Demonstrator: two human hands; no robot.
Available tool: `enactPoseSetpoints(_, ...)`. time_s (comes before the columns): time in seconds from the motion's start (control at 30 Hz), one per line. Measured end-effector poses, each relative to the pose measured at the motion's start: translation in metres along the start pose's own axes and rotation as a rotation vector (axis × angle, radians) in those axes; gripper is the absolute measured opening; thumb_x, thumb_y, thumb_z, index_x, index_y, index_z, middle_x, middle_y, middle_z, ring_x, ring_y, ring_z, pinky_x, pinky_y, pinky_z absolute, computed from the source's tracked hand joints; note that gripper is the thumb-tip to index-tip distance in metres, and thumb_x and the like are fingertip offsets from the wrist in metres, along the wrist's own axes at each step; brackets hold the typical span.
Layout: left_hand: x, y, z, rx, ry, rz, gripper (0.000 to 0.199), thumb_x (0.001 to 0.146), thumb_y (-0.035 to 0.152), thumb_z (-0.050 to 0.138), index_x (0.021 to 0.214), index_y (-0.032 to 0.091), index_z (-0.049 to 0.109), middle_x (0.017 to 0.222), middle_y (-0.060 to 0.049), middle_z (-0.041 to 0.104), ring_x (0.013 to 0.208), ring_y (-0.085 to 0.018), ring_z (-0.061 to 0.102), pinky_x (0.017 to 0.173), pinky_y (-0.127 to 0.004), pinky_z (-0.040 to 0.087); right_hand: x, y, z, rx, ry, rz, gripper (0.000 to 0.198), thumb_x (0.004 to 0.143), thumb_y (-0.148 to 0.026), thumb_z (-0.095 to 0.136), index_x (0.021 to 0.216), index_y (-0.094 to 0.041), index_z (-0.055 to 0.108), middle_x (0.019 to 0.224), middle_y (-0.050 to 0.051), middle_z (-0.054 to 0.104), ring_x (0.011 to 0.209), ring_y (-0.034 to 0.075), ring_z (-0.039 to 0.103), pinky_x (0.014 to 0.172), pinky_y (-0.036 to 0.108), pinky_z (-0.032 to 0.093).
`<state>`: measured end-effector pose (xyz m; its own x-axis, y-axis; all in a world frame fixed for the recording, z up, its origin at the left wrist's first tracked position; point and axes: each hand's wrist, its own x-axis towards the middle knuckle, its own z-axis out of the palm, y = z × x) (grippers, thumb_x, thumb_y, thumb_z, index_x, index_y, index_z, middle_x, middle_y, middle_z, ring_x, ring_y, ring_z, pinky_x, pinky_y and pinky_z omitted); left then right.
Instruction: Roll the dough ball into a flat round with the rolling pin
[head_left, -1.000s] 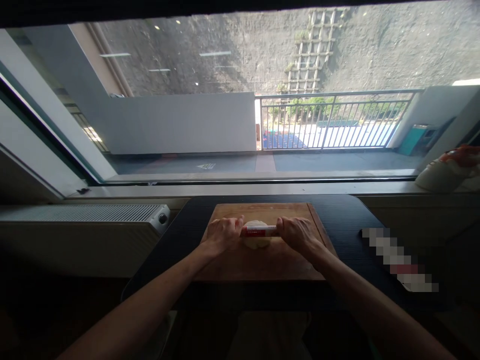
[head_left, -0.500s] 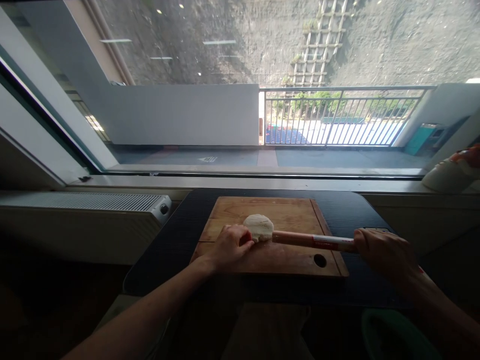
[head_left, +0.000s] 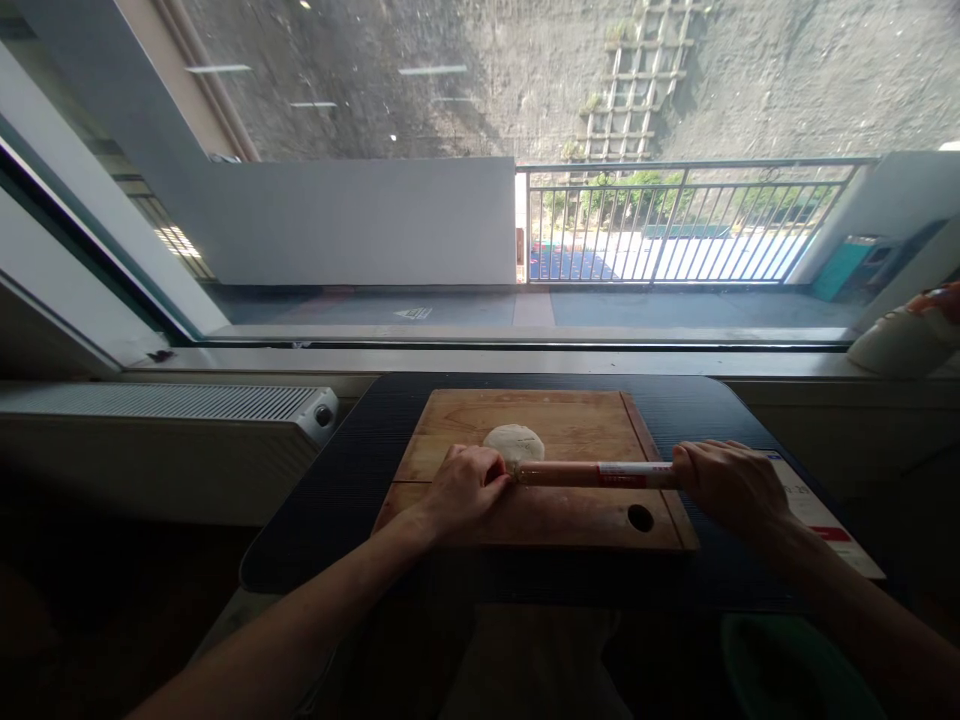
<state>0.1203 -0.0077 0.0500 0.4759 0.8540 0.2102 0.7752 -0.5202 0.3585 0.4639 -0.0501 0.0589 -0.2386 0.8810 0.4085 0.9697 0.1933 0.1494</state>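
Note:
A round, flat piece of pale dough (head_left: pixel 514 441) lies on the wooden cutting board (head_left: pixel 577 415). My left hand (head_left: pixel 466 488) pinches the near left edge of the dough between thumb and fingers. Wrapped round the right end of a wooden rolling pin (head_left: pixel 562 474) is my right hand (head_left: pixel 726 485). The pin lies across the board from right to left, over the near edge of the dough, and its left tip comes close to my left fingertips.
The board rests on a dark table (head_left: pixel 330 505) below a window. A white radiator (head_left: pixel 187 435) stands at the left. A printed card or box (head_left: pixel 821 515) lies right of the board, partly behind my right forearm. A green container (head_left: pixel 780 665) is low at the right.
My right hand has moved left with the rolling pin, which now reaches over the dough's near edge. More of the printed card shows. My left hand stays about where it was.

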Motion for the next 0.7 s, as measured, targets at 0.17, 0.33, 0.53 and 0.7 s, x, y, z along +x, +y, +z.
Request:
enactPoseSetpoints(0.17, -0.010, 0.003, -0.011, 0.095, -0.016, 0.084, 0.013, 0.084, 0.028, 0.050, 0.083, 0.021, 0.062, 0.080, 0.000, 0.064, 0.080, -0.015, 0.055, 0.083, -0.033, 0.032, -0.005, 0.013, -0.003, 0.035, -0.125, 0.156, 0.042, 0.091, -0.039, 0.027, 0.067, -0.020, 0.056, 0.060, 0.002, 0.058, 0.051, 0.013, 0.047, 0.053, 0.026, 0.022)
enactPoseSetpoints(0.33, -0.004, -0.003, -0.021, 0.260, -0.005, 0.372, 0.028, 0.085, 0.027, 0.052, 0.111, 0.032, 0.059, 0.092, -0.002, 0.061, 0.093, -0.018, 0.050, 0.091, -0.037, 0.027, -0.014, 0.034, -0.003, 0.075, -0.233, 0.405, 0.042, 0.091, -0.039, 0.022, 0.084, -0.022, 0.060, 0.070, 0.005, 0.063, 0.056, 0.016, 0.052, 0.052, 0.027, 0.023)
enactPoseSetpoints(0.53, 0.020, -0.016, -0.013, 0.290, -0.043, 0.539, 0.024, 0.088, 0.036, 0.046, 0.103, 0.034, 0.065, 0.080, -0.001, 0.060, 0.083, -0.015, 0.047, 0.086, -0.033, 0.029, -0.023, 0.033, 0.008, 0.137, -0.246, 0.430, 0.045, 0.091, -0.042, 0.022, 0.075, -0.021, 0.058, 0.071, 0.005, 0.062, 0.055, 0.014, 0.051, 0.052, 0.026, 0.025)
enactPoseSetpoints(0.7, 0.022, -0.015, -0.007, 0.242, -0.012, 0.618, 0.024, 0.090, 0.027, 0.043, 0.093, 0.028, 0.067, 0.077, 0.000, 0.062, 0.082, -0.013, 0.049, 0.088, -0.031, 0.028, -0.032, 0.029, 0.016, 0.163, -0.256, 0.345, 0.039, 0.092, -0.037, 0.024, 0.079, -0.020, 0.056, 0.069, 0.004, 0.060, 0.051, 0.012, 0.047, 0.049, 0.026, 0.020)
